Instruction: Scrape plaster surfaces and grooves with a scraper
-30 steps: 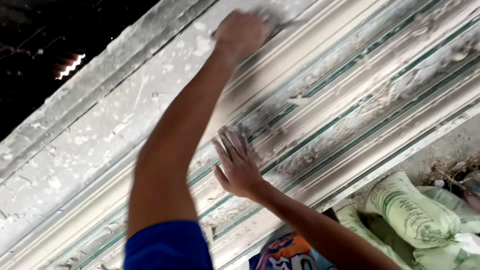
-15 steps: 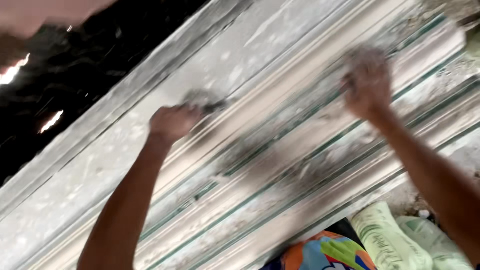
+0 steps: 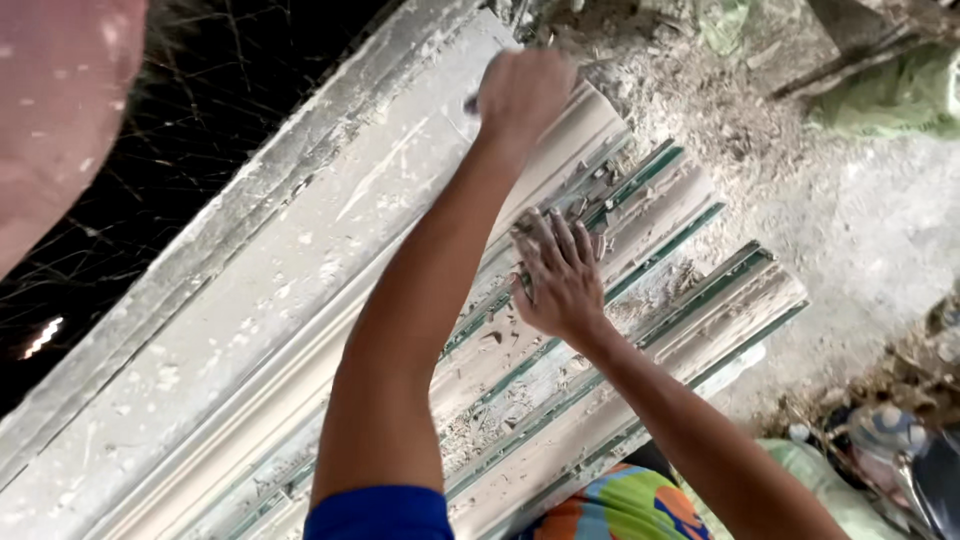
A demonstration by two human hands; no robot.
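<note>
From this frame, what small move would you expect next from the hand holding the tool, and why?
Probably a drag of the left hand back along the white moulding: it is fisted on a small dark tool at the moulding's far end, while the right hand presses flat, steadying the piece.

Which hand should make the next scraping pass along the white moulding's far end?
Left. The left hand is already fisted around a small tool at the moulding end, while the right hand lies flat, bracing the ridged strips.

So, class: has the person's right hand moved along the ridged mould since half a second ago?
Cannot tell for sure, since the camera swung. The right hand rests flat on the ridged mould, now just below the left hand; before, they were far apart.
</note>
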